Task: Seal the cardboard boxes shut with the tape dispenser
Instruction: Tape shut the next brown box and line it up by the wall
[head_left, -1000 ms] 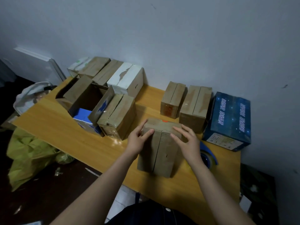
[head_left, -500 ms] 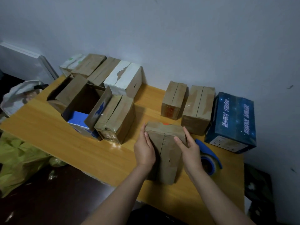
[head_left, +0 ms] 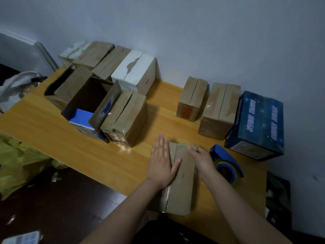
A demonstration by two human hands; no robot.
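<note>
A small brown cardboard box [head_left: 182, 180] stands near the front edge of the wooden table [head_left: 70, 138], its two top flaps meeting along a centre seam. My left hand [head_left: 162, 161] lies flat along the box's left side with straight fingers and the thumb on the top. My right hand [head_left: 200, 160] rests on the right flap, fingers bent over the far right corner. The blue tape dispenser [head_left: 226, 162] with a clear roll lies on the table just right of the box, untouched.
Two closed brown boxes [head_left: 192, 98] [head_left: 219, 110] and a dark blue printed box [head_left: 258, 124] stand at the back right. At the left sit an open box [head_left: 88, 101], a taped box [head_left: 125, 117], a white box [head_left: 135, 73] and more. Yellow bags [head_left: 21, 162] lie on the floor.
The box has come nearer to the table's front edge. My left hand went from the top to flat against the left side; my right hand stays on the right flap.
</note>
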